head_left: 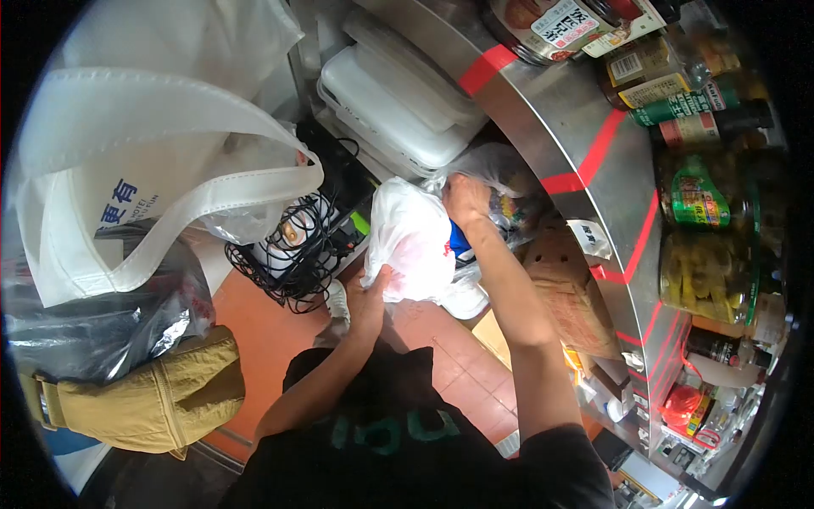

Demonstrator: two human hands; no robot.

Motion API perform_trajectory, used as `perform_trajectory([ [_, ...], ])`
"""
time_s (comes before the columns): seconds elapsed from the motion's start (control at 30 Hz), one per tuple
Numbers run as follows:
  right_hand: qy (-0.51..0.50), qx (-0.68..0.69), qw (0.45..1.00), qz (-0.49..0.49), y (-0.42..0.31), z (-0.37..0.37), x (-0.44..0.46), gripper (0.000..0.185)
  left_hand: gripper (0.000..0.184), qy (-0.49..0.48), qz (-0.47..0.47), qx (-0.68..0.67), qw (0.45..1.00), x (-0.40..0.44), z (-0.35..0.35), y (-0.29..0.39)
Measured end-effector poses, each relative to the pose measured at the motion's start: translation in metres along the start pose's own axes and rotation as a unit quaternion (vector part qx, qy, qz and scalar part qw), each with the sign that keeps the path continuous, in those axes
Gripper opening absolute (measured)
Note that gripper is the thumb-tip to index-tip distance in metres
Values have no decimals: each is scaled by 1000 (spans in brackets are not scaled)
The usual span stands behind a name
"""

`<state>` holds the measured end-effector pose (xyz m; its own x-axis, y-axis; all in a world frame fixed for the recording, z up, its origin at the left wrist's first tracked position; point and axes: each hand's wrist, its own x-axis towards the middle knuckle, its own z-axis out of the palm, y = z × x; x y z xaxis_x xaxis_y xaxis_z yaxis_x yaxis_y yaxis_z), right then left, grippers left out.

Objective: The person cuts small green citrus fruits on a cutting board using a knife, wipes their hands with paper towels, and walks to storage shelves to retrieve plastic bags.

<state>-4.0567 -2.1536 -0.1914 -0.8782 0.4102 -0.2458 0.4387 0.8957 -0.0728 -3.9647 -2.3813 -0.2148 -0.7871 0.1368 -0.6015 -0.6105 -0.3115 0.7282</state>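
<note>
A white plastic bag [411,246], crumpled and bulging with reddish contents showing through, is between my two hands. My left hand [367,299] is closed on the bag's near left edge, thumb on top. At its far right side, my right hand [467,198] is closed with the knuckles up. Its fingertips go down into the plastic, so what they grip is hidden. Something blue [459,242] shows between the white bag and my right forearm. Clear plastic with dark, colourful packets [509,209] lies just right of my right hand.
Stacked white lidded containers [398,106] stand beyond the bag. Left are a tangle of black cables [292,254], a large white tote bag [161,161] and a tan bag [153,394]. A steel shelf edge [585,161] with red tape and jars [699,191] overhangs the right.
</note>
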Motion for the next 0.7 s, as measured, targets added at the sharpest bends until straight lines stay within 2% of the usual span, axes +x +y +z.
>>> perform_trajectory([
  [0.07,-4,21,1000,6,14,18,4,31,31,-9,4,9,1000,-2,0,5],
  [0.13,116,72,990,43,68,56,10,26,33,-7,7,4,1000,-2,1,5],
  [0.17,181,463,854,153,79,52,9,27,33,-4,7,1,1000,2,-1,-3],
  [0.2,183,634,726,195,76,42,5,27,30,19,24,82,996,8,-8,-18],
  [0.23,210,769,556,237,72,30,1,28,28,39,40,163,985,11,-12,-25],
  [0.27,208,812,473,271,59,1,-6,25,28,37,41,164,985,4,-3,-12],
  [0.3,212,846,382,306,46,-29,-12,22,31,-8,86,196,977,-10,13,15],
  [0.33,210,864,334,312,43,-39,-7,22,34,-52,129,229,964,-22,26,32],
  [0.37,204,874,320,303,45,-41,-1,22,34,-51,129,230,963,-28,33,34],
  [0.43,200,883,318,281,52,-40,16,22,40,-148,293,368,870,-40,48,35],
  [0.47,203,884,321,273,58,-37,22,23,50,-196,344,372,839,-42,60,37],
  [0.53,217,873,345,268,70,-30,17,24,49,-241,340,470,778,-48,76,40],
  [0.57,227,865,357,270,78,-25,10,24,49,-237,341,468,780,-42,81,29],
  [0.63,253,842,391,273,85,-23,-14,26,52,-212,257,533,777,-21,89,2],
  [0.67,266,828,410,276,92,-21,-29,27,52,-202,255,531,782,-16,95,4],
  [0.7,274,813,433,278,94,-21,-40,28,54,-221,213,568,764,-10,103,11],
])
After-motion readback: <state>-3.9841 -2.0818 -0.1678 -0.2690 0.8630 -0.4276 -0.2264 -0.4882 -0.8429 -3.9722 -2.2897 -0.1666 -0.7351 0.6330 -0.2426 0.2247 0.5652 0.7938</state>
